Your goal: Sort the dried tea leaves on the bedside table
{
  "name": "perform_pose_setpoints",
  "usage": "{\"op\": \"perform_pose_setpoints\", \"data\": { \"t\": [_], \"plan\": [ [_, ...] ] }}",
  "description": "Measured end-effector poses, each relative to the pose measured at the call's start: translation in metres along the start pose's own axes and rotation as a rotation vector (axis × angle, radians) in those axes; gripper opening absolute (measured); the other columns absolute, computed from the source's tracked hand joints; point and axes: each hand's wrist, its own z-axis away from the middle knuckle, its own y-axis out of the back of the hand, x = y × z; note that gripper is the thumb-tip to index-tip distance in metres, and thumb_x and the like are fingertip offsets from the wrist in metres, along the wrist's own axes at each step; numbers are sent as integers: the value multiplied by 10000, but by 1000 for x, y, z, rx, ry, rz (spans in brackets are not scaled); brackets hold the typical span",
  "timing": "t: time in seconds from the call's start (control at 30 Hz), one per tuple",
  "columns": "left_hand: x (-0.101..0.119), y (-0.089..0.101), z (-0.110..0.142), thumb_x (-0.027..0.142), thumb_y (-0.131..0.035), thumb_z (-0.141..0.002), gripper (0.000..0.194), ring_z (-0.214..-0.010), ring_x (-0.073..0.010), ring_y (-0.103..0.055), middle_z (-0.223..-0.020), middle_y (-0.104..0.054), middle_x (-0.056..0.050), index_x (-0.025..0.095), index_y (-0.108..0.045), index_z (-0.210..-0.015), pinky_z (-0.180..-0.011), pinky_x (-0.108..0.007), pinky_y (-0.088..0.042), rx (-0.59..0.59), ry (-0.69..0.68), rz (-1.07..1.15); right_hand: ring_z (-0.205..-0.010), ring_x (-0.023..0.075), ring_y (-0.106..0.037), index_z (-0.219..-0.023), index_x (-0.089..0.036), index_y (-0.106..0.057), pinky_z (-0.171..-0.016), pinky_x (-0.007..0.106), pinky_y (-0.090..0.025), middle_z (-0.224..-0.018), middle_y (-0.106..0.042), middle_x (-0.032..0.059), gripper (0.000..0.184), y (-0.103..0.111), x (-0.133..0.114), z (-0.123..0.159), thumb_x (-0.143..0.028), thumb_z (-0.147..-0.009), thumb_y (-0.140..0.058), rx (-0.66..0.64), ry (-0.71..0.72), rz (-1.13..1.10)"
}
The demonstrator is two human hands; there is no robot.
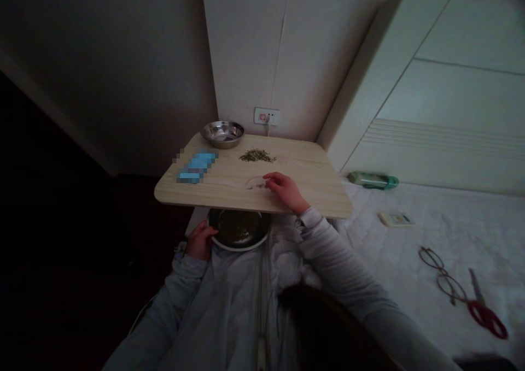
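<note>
My left hand [200, 241] grips the left rim of a round dark dish with a pale edge [240, 230], held at my lap just below the table's front edge. Small greenish bits lie in the dish, too dim to name. Over the front part of the wooden table [221, 190] is my right hand [285, 190], fingers bent and tips drawn together. Whatever they may pinch is too small to make out. Beyond it, a loose pile of small green bean-like grains [257, 155] is spread on the tabletop. Faint dark marks show on the wood beside the fingertips.
A steel bowl [222, 134] stands at the back left of the table, with a blurred blue phone-like object [197, 166] before it. On the white bed at right lie a green bottle [374, 180], a small pale box [396, 219], glasses [443, 275] and red-handled scissors [487, 317].
</note>
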Motion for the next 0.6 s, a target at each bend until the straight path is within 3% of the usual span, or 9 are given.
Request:
{"op": "perform_pose_setpoints", "data": {
  "t": [0.13,0.2,0.4,0.6],
  "plan": [
    [-4,4,-4,87,-529,-411,138,-445,-84,-453,-446,-512,54,154,-515,-530,-438,-197,-322,-20,-10,-9,-630,86,-474,-884,-157,-511,-606,215,-342,-711,-557,21,271,22,-1,11,-285,-690,-372,80,67,182],
    [-3,3,-3,85,-530,-404,131,-434,-83,-448,-437,-507,55,155,-504,-512,-430,-195,-318,-11,-2,-4,-676,93,-476,-876,-171,-518,-648,226,-326,-754,-561,29,253,22,-9,22,-264,-711,-351,37,157,304],
    [4,-3,1,89,-521,-404,142,-418,-78,-440,-421,-490,64,154,-505,-529,-438,-201,-330,-11,51,31,-788,137,-441,-913,-198,-496,-690,281,-261,-819,-549,51,244,-11,-36,45,-237,-738,-330,-114,341,655],
    [3,-2,0,95,-528,-404,176,-456,-87,-465,-461,-530,58,156,-524,-570,-463,-202,-343,-4,47,39,-790,160,-418,-981,-224,-450,-676,296,-253,-824,-526,59,275,-28,-43,34,-246,-748,-306,-141,319,807]
  ]
}}
